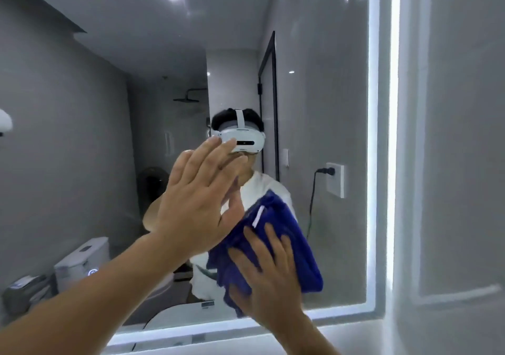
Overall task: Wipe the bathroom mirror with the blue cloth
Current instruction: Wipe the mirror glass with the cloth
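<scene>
Blue terry cloth [276,234], folded and bunched, white tag uppermost; long axis runs 11 to 5 o'clock, flat against the large rectangular glass bathroom mirror [328,108] near its lower edge. Right hand [269,278]: fingers spread straight, palm pressing the cloth's lower half. Left hand [195,199]: fingers extended, holding nothing, at 10 o'clock from the cloth, overlapping its upper left corner. Lit white border strip [373,163] bounds the glass at 3 and 6 o'clock; bare glass extends toward 12 and 9 o'clock.

Glossy glass mirror [328,108] — plush, matt blue cloth [278,234] — smooth grey wall tiles [464,136]
</scene>
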